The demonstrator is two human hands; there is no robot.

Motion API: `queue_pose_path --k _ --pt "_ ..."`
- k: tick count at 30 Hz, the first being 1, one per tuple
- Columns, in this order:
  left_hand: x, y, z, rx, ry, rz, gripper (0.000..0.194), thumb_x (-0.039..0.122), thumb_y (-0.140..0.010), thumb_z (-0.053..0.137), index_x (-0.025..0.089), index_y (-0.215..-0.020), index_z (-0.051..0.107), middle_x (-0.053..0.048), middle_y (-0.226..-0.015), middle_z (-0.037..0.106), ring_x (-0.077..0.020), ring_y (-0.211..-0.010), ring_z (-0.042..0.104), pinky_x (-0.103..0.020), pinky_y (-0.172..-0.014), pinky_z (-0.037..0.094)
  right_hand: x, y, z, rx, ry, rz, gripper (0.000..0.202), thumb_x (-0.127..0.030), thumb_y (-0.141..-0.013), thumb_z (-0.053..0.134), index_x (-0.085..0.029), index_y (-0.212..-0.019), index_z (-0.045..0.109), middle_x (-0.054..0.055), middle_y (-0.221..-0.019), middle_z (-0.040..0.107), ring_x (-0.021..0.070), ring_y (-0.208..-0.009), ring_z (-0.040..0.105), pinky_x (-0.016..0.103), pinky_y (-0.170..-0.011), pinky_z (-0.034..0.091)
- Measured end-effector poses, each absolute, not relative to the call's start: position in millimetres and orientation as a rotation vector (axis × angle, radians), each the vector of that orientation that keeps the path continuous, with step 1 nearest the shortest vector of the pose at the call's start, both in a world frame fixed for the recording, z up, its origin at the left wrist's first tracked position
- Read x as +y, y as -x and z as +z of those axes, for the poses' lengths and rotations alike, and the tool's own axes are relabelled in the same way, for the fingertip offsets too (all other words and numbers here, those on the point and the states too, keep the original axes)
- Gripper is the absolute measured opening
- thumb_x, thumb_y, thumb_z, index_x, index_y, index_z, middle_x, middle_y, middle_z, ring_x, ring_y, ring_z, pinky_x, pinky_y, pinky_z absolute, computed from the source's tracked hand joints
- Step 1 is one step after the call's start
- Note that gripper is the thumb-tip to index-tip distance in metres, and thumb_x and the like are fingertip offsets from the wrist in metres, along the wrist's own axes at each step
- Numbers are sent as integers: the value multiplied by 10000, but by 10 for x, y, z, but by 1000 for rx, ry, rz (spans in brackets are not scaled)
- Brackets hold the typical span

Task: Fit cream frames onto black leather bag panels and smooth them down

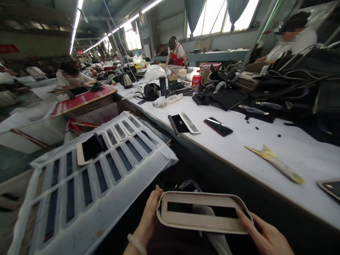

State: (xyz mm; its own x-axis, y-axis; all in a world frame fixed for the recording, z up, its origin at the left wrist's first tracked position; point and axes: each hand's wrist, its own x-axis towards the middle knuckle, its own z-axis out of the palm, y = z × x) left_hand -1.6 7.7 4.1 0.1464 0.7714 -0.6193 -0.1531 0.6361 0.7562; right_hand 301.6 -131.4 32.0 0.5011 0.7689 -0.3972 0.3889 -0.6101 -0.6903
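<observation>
Gripping a rounded, cream, slotted frame [196,226]; both hands [205,216] bare

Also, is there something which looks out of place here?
A black piece lies askew across the slotted white board, while pale frames nearby sit in a neat row. Small black scraps also lie loose on the table, near the phone.

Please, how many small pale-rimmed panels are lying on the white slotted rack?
4, side by side at the far end of the rack: nearest panel, second panel, third panel, farthest panel. The black piece may hide another.
</observation>
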Motion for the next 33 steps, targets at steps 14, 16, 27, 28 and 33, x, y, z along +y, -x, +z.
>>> queue_pose_path --k 14,16,27,28,33 --pt "-84 164 510 1474 -1942 477 366 377 -972 403 245 -1123 709 -64 -1016 755 -219 -935 712 -231 -780 507 -1318 -2924 276 -1018 2190 793 573 -710 -844 379 -219 -680 626 22 -640 645 183 -612 589 207 -560 447" --pt "-56 137 512 1525 -1885 418 363 365 -973 378 246 -987 720 -54 -904 759 -219 -851 713 -234 -696 484 -1302 -2950 290 -1050 2184 859 581 -726 -846 373 -228 -694 632 32 -681 674 197 -641 612 215 -581 463" --pt "-178 105 437 1673 -1760 315 420 413 -966 315 255 -637 522 -49 -614 635 -210 -578 601 -304 -581 316 -1133 -3108 455 -1149 2145 1135 593 -766 -834 363 -265 -775 676 69 -822 732 257 -771 681 249 -680 511" --pt "-203 109 422 1689 -1761 353 420 419 -966 325 256 -632 522 -47 -615 636 -209 -573 596 -305 -576 309 -1131 -3107 446 -1147 2155 1124 601 -772 -831 355 -267 -772 676 69 -811 731 255 -755 679 254 -674 508" --pt "-270 112 438 1679 -1675 395 447 538 -941 398 233 -696 615 -29 -589 630 -185 -533 555 -281 -543 320 -1161 -3081 427 -1137 2215 979 593 -796 -782 412 -271 -713 679 74 -723 720 264 -673 679 275 -609 504"
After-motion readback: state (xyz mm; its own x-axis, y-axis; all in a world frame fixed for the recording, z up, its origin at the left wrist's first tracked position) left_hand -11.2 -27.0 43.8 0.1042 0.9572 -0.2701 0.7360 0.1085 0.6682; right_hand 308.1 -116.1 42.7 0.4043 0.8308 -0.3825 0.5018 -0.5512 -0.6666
